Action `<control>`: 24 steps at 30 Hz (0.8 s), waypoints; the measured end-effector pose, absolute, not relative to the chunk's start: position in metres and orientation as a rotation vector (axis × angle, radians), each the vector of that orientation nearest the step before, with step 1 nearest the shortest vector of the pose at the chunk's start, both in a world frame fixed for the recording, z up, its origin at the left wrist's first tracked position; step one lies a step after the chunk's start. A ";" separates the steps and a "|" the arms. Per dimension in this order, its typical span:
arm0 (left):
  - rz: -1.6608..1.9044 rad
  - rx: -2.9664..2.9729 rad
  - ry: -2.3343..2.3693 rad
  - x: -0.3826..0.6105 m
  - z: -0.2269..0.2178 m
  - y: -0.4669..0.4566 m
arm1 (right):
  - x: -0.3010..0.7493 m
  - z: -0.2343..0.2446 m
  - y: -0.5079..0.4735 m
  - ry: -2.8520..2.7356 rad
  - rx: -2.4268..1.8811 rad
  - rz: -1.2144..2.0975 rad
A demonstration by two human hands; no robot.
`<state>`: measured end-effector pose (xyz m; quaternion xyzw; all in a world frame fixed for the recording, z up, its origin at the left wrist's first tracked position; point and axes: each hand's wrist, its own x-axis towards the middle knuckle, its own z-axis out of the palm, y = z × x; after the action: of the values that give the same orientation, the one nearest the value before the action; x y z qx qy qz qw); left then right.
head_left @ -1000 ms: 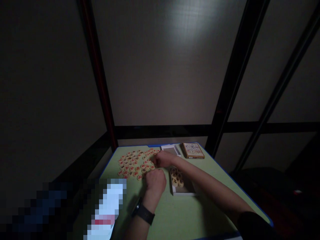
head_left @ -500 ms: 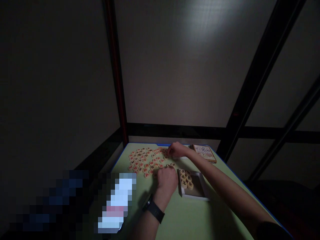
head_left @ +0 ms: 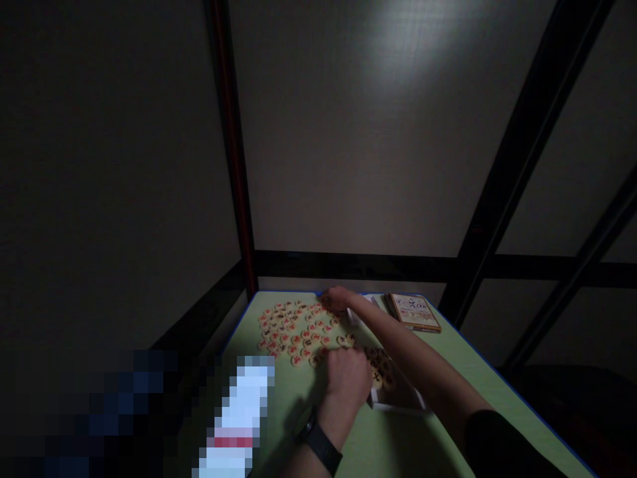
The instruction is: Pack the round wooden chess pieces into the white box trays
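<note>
Round Chinese chess pieces (head_left: 296,340) with red and black characters lie spread over the green table (head_left: 358,438). My left hand (head_left: 350,377), with a dark watch on its wrist, is closed beside the left edge of an open white box tray (head_left: 401,405). Its fingertips are turned away, so what they hold is hidden. Inside this tray sit several pieces with black characters (head_left: 377,378), partly covered by my hand and forearm. At the far edge of the spread, my right hand (head_left: 335,299) reaches down with fingers curled over the pieces; whether one is gripped does not show.
Another white tray (head_left: 354,317) stands partly behind my right forearm. A printed box (head_left: 415,312) lies at the far right of the table. On the near left is a bright, pixelated oblong (head_left: 236,411). A wall (head_left: 348,146) with dark beams rises behind the table.
My right hand has moved left, to the far edge of the pieces. My left hand has shifted right, up against the tray. The view has tilted slightly.
</note>
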<state>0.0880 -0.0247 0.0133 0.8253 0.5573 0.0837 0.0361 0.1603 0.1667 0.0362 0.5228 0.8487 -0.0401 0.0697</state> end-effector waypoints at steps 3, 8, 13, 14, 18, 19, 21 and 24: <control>0.258 2.541 1.698 0.090 0.011 -0.025 | 0.153 0.037 0.168 2.551 1.543 -0.179; 0.299 2.537 1.689 0.091 0.010 -0.025 | 0.146 0.043 0.166 2.575 1.480 -0.273; 0.329 2.526 1.698 0.087 0.017 -0.025 | 0.141 0.047 0.165 2.634 1.538 -0.189; 0.331 2.524 1.703 0.087 0.017 -0.024 | 0.137 0.046 0.165 2.642 1.550 -0.173; 0.268 2.514 1.703 0.084 0.018 -0.023 | 0.116 0.041 0.165 2.678 1.523 -0.149; 0.250 2.508 1.706 0.084 0.018 -0.022 | 0.110 0.041 0.165 2.685 1.501 -0.152; 0.230 2.497 1.711 0.084 0.017 -0.021 | 0.100 0.040 0.163 2.692 1.448 -0.168; 0.219 2.495 1.714 0.085 0.015 -0.019 | 0.090 0.041 0.159 2.695 1.373 -0.199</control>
<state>0.0847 -0.0193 0.0149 0.8210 0.5639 0.0719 0.0532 0.0896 0.1593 0.0412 0.4524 0.8877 -0.0654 0.0551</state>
